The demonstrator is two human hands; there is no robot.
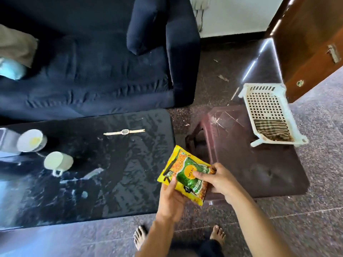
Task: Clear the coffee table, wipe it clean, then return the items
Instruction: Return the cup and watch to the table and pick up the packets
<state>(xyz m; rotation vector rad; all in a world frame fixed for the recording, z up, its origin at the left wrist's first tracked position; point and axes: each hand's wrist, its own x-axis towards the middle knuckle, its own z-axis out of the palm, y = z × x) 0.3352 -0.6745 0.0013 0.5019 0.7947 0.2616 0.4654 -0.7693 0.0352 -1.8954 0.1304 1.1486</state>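
A yellow and green snack packet (182, 167) is held over the right end of the black glossy coffee table (115, 182). My left hand (171, 199) grips its lower edge with the thumb on top. My right hand (217, 178) pinches its right side. On the table lie a wristwatch (124, 132), a white mug (58, 162) with its handle toward me, and a white cup (31, 140) with yellow residue at the far left. The tabletop looks streaked and smeared.
A dark blue sofa (92, 71) stands behind the table. To the right a maroon plastic stool (250, 164) carries a white plastic basket (267, 108) with a striped cloth (272, 129) in it. A brown door (311, 43) hangs open at the upper right. My bare feet stand on the speckled floor.
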